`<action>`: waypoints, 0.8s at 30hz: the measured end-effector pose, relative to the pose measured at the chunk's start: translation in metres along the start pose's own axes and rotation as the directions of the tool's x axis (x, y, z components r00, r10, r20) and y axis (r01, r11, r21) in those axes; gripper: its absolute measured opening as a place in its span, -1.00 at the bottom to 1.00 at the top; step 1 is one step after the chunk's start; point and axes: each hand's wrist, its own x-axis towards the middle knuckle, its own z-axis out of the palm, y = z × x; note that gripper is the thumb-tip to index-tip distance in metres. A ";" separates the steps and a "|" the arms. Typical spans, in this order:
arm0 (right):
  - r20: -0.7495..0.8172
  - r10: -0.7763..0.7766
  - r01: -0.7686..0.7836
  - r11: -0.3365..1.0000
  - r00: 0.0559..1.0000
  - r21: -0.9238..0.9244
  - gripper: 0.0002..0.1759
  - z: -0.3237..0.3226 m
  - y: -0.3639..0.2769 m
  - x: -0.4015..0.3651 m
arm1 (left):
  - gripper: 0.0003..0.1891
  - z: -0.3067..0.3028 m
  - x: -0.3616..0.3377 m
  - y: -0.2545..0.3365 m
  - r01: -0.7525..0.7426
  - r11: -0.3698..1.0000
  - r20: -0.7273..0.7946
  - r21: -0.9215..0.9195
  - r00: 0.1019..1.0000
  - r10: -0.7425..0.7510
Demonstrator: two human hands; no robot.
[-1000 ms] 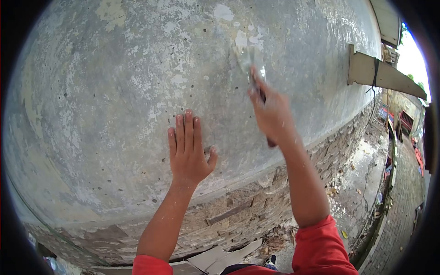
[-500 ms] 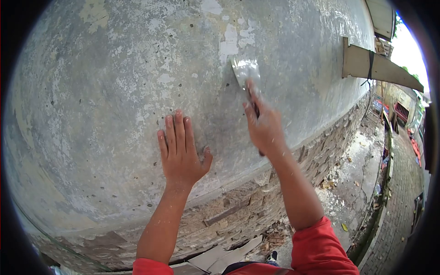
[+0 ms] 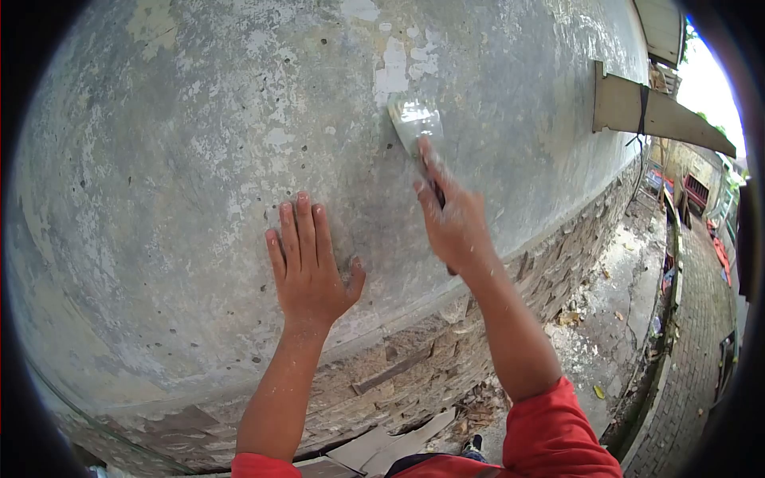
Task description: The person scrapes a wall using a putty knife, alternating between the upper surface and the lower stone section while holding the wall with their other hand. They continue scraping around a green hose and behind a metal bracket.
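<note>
A grey wall [image 3: 199,263] with patches of flaking white paint fills most of the view. My left hand [image 3: 311,275] lies flat against it, fingers spread, holding nothing. To the right, my right hand [image 3: 457,227] is wrapped round the dark handle of a scraper [image 3: 418,123], with the index finger stretched along it toward the blade. The wide metal blade rests at the wall, just below a bare white patch [image 3: 392,68]. Motion blurs the right hand and blade a little.
A brown board [image 3: 665,119] tied with a dark strap juts from the wall at the upper right. Rough stonework [image 3: 398,370] runs along the wall's base. Debris litters the concrete ledge [image 3: 610,307], beside a gutter and a brick path [image 3: 689,334].
My right hand and the scraper have shifted slightly left in view. My left hand stays flat on the wall, and the view has shifted a little.
</note>
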 end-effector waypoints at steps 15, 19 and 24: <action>-0.114 -0.133 0.142 0.987 0.985 0.076 -0.47 0.002 -0.020 0.041 | -0.15 0.000 0.002 0.002 0.009 1.000 -0.016 0.021 1.000 -0.009; -0.079 -0.130 0.125 0.990 0.988 -0.060 -0.47 -0.015 -0.057 0.095 | -0.14 0.001 0.001 0.003 0.014 1.000 -0.012 0.015 1.000 -0.014; -0.110 -0.199 0.193 0.980 0.974 -0.057 -0.45 -0.017 -0.056 0.090 | -0.12 0.002 0.000 0.000 -0.004 1.000 -0.022 0.011 1.000 0.004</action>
